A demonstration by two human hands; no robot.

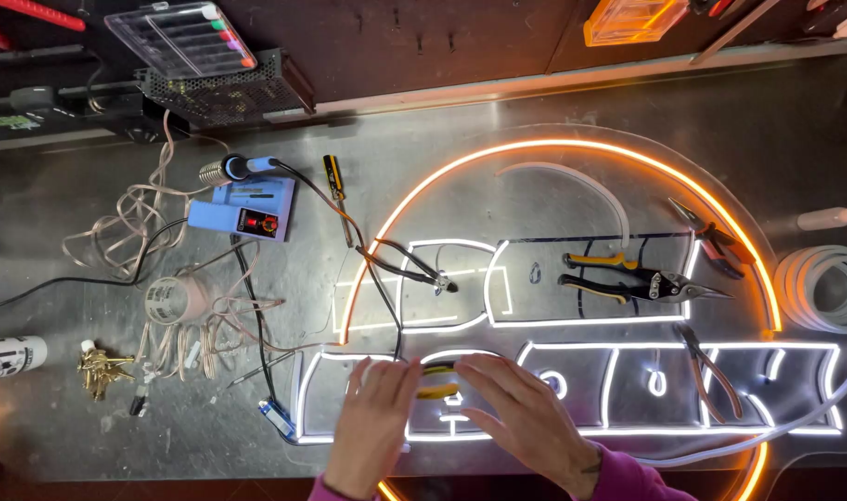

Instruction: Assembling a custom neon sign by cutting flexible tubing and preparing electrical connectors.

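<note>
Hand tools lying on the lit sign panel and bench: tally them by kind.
Snips, yellow-and-black handles: 1
Red-handled pliers, one upper right, one lower right: 2
Screwdriver: 1
Soldering iron: 1
Yellow-handled tool under the hands: 1
Total: 6

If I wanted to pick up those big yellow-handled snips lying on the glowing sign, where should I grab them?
Probably by the two yellow handles of the snips, coming from their left end. The handles lie slightly spread and pointing left, free of other tools, while the dark pointed blades face right toward the red-handled pliers.
</note>
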